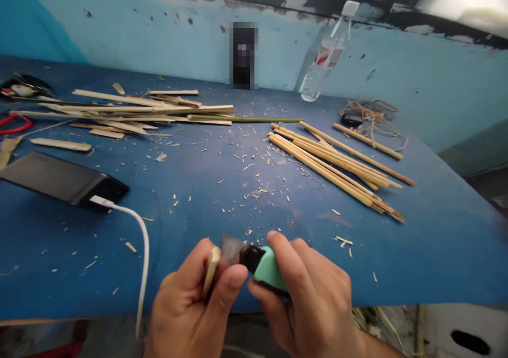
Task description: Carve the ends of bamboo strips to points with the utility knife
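Observation:
At the table's front edge, my left hand (190, 300) is closed around a short flat strip of pale wood (211, 272), which looks like split bamboo and points up and away. My right hand (313, 289) grips a knife with a mint-green and black handle (272, 270). Its broad blade (231, 249) is smeared by motion and lies close beside the strip, near my left thumb. I cannot tell whether the blade touches the wood. The strip's lower end is hidden in my left palm.
Small shavings litter the blue table (190, 241). Rounded sticks (329, 162) lie right, split strips (138, 112) back left. A black device (59, 175) with a white cable (145, 252) is at left. A water bottle (323, 61) leans on the wall; tangled twine (373, 117) lies nearby.

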`<move>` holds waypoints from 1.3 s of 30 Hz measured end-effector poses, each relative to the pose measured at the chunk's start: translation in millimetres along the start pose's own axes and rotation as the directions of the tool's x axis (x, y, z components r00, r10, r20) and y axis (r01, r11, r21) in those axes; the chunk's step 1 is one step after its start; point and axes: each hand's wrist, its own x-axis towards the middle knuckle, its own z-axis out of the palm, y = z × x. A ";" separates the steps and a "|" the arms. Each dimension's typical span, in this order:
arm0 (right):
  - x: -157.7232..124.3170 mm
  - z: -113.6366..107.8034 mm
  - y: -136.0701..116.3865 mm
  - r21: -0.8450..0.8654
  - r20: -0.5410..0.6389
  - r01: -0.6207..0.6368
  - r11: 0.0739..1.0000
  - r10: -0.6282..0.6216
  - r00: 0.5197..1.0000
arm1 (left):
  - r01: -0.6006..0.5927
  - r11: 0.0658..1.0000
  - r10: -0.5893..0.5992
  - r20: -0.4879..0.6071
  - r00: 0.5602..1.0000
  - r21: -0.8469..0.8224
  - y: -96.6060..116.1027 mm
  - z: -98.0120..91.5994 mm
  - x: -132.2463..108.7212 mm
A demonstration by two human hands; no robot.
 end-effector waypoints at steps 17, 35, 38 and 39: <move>9.0 -11.7 23.9 0.274 0.222 0.060 0.960 -0.124 0.967 | 0.290 0.939 -0.262 0.166 0.951 -0.183 -46.7 -18.6 -3.8; 6.1 -7.3 14.2 0.208 0.211 0.031 0.978 -0.075 0.975 | -0.031 0.970 0.108 0.312 0.944 -0.242 -15.6 -5.5 15.2; 5.7 -5.8 10.3 0.141 0.159 0.038 0.989 -0.061 0.985 | 0.002 0.968 0.089 0.349 0.933 -0.250 -13.4 -5.9 16.4; 5.6 -5.3 9.2 0.120 0.142 0.037 0.992 -0.054 0.988 | 0.009 0.970 0.081 0.357 0.931 -0.243 -12.8 -6.0 16.4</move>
